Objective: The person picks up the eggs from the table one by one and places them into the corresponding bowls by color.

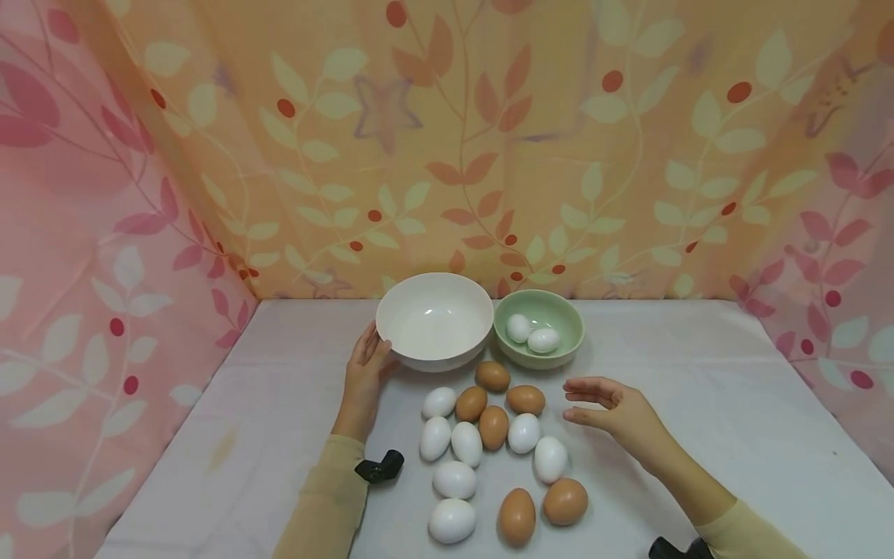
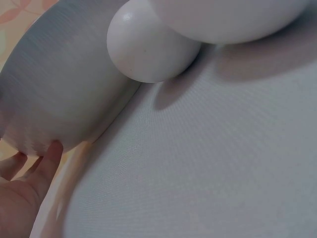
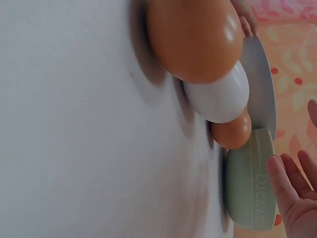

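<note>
A large white bowl (image 1: 434,361) stands at the back of the table, its inside bare. My left hand (image 1: 363,380) rests on its left side, with the thumb against the lower wall in the left wrist view. Touching the white bowl on the right is a small green bowl (image 1: 538,360) that holds two white eggs (image 1: 531,334). My right hand (image 1: 618,415) hovers just in front and to the right of the green bowl, its fingers loosely extended with nothing between them. Nearest to it are a brown egg (image 1: 526,400) and a white egg (image 1: 551,460).
Several white eggs (image 1: 452,521) and brown eggs (image 1: 518,517) lie loose on the white tabletop (image 1: 279,435) between my forearms. A patterned cloth (image 1: 559,155) hangs behind the table's back edge and along both sides.
</note>
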`<state>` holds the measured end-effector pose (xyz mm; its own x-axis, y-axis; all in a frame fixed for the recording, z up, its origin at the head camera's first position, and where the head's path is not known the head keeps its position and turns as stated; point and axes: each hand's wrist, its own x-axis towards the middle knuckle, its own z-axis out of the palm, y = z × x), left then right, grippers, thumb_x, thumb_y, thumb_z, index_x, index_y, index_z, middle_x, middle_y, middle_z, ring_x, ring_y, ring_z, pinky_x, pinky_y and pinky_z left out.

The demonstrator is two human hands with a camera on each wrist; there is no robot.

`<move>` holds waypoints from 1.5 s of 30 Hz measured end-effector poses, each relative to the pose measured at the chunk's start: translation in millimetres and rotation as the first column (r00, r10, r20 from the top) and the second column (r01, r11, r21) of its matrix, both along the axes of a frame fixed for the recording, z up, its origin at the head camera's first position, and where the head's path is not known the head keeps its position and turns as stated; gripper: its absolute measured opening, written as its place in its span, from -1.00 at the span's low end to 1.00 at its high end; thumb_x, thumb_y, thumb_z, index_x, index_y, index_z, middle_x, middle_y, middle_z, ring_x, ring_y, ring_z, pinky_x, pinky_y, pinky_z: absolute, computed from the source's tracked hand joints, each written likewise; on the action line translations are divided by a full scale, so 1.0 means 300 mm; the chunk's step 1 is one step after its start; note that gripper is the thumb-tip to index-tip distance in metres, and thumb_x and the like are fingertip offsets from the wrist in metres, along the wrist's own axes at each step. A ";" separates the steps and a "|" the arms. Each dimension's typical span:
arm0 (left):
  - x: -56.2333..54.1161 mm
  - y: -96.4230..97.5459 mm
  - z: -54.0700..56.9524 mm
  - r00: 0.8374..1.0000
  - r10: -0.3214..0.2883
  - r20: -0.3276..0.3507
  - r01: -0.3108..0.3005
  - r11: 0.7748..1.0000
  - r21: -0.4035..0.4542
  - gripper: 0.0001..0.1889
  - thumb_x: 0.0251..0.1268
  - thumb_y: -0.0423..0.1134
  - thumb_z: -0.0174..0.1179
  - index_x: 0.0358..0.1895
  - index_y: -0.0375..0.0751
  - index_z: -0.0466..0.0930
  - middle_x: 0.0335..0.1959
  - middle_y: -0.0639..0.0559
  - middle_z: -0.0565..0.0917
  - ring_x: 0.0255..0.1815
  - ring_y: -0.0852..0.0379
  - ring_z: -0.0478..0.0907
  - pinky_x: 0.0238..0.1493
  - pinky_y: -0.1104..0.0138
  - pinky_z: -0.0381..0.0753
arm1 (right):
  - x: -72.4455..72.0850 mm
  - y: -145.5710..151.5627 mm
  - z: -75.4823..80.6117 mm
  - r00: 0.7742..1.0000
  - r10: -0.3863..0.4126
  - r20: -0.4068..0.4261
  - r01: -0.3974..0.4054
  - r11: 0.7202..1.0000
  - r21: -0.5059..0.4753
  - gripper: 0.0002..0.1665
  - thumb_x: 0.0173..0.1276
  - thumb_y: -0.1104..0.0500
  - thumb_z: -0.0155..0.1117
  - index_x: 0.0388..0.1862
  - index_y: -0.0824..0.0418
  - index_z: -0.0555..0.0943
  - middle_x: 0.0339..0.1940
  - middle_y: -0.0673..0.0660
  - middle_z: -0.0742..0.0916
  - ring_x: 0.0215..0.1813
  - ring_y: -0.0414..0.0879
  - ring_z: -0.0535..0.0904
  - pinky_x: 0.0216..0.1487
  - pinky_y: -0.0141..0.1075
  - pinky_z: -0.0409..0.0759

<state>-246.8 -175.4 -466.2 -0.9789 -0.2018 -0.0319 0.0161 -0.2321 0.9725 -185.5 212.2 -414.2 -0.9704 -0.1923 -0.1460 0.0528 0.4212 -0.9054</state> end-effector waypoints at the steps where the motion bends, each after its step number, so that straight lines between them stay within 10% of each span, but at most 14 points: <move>1: -0.001 0.000 0.000 1.000 0.000 0.002 0.000 1.000 -0.003 -0.31 0.46 -0.06 0.17 0.56 0.07 0.11 0.61 0.07 0.14 0.55 0.14 0.21 0.44 0.04 0.40 | 0.007 0.001 -0.002 1.000 -0.002 0.009 0.002 1.000 0.004 -0.29 0.21 -0.01 0.50 0.30 0.20 0.53 0.26 0.20 0.66 0.19 -0.15 0.66 0.05 -0.55 0.57; 7: -0.006 0.000 -0.001 1.000 -0.002 0.010 0.002 1.000 -0.009 -0.32 0.45 -0.04 0.17 0.56 0.10 0.12 0.61 0.09 0.14 0.55 0.15 0.20 0.45 0.05 0.40 | 0.040 0.004 -0.015 0.999 -0.005 0.041 0.005 1.000 0.018 -0.29 0.20 -0.01 0.50 0.29 0.19 0.54 0.24 0.17 0.68 0.13 -0.34 0.64 0.04 -0.55 0.57; 38: -0.005 -0.001 -0.003 1.000 0.001 0.018 -0.001 1.000 -0.006 -0.32 0.47 -0.05 0.15 0.56 0.10 0.11 0.61 0.07 0.13 0.55 0.14 0.21 0.46 0.05 0.40 | 0.094 -0.007 -0.116 0.994 0.073 0.079 -0.071 0.997 -0.028 -0.25 0.11 0.11 0.56 0.25 0.34 0.54 0.22 0.27 0.67 0.21 -0.06 0.63 0.01 -0.54 0.57; 45: -0.003 -0.001 -0.005 1.000 0.002 0.015 -0.001 1.000 -0.009 -0.32 0.46 -0.05 0.16 0.56 0.10 0.11 0.61 0.07 0.14 0.55 0.14 0.21 0.44 0.06 0.41 | 0.096 -0.011 -0.131 0.992 0.113 0.052 -0.110 0.992 -0.054 -0.25 0.11 0.13 0.56 0.24 0.39 0.53 0.20 0.30 0.68 0.09 -0.31 0.64 0.02 -0.56 0.56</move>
